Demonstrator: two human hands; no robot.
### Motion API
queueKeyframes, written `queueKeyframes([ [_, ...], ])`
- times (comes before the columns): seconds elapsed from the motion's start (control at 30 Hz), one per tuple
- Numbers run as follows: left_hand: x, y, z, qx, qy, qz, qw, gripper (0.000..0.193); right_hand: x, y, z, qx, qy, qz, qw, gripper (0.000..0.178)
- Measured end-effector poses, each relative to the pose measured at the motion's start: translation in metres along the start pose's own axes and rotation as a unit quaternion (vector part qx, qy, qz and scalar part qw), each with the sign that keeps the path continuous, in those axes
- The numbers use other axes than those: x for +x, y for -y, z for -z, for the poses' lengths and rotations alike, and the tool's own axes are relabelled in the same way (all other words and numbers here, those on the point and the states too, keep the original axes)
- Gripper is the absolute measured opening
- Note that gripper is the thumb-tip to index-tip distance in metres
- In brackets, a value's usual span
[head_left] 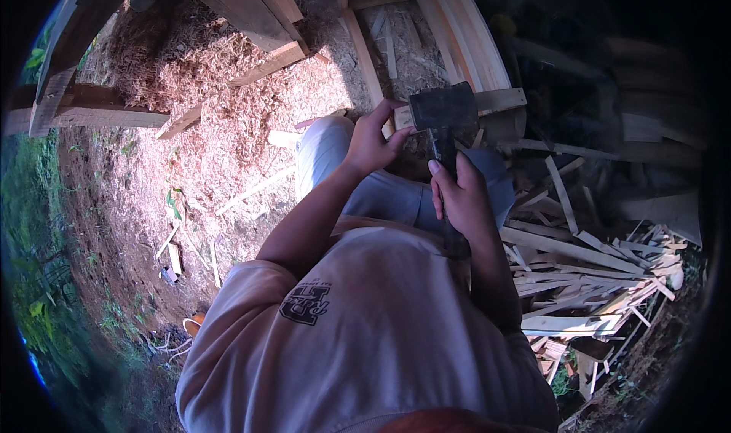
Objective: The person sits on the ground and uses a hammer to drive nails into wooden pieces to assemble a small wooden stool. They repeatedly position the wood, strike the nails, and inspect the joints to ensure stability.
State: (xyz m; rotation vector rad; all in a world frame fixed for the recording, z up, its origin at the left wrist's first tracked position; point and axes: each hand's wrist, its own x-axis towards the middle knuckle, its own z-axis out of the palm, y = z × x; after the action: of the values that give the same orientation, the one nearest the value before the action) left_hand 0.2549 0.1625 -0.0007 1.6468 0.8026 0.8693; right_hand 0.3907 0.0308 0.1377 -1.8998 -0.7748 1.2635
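Note:
My right hand (459, 191) is wrapped round the dark handle of a mallet (444, 107). The mallet's blocky black head is up beyond my knees, close to my left hand. With thumb and fingers, my left hand (373, 138) grips the end of a pale wooden piece (403, 118). The mallet head hides what lies to the right of that end. On its far side a wooden bar (500, 100) sticks out to the right; whether it is the same piece I cannot tell.
Ahead stands a long frame of pale boards (466, 33). Timber beams (236, 10) cross the upper left over curly wood shavings (221, 117). A heap of split offcuts (579, 269) lies at my right. Green plants (34, 281) edge the dirt ground on the left.

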Motion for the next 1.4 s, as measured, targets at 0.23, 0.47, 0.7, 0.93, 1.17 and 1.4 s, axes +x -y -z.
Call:
queueKeyframes([
  [0.23,-0.003,0.012,-0.003,-0.042,-0.009,-0.008,0.999,0.041,-0.022,0.004,0.013,-0.170,-0.088,0.183,0.964,0.025],
  [0.47,-0.004,0.007,-0.001,0.011,-0.029,-0.041,0.999,0.044,-0.037,0.011,0.001,-0.305,-0.053,0.138,0.941,0.046],
  [0.7,-0.005,0.014,-0.004,0.031,-0.038,-0.042,0.998,0.048,-0.031,0.004,-0.012,-0.351,-0.117,0.200,0.907,0.044],
  [0.93,-0.011,0.018,-0.004,0.017,-0.014,0.003,1.000,0.046,-0.048,0.032,-0.012,-0.342,-0.156,0.199,0.905,0.041],
  [1.17,-0.005,0.008,-0.002,0.057,0.020,0.037,0.997,0.045,-0.029,0.013,-0.021,-0.425,-0.042,0.080,0.901,0.030],
  [1.4,-0.008,0.013,-0.004,0.015,-0.006,0.018,1.000,0.046,-0.054,0.049,-0.016,-0.321,-0.188,0.260,0.891,0.032],
])
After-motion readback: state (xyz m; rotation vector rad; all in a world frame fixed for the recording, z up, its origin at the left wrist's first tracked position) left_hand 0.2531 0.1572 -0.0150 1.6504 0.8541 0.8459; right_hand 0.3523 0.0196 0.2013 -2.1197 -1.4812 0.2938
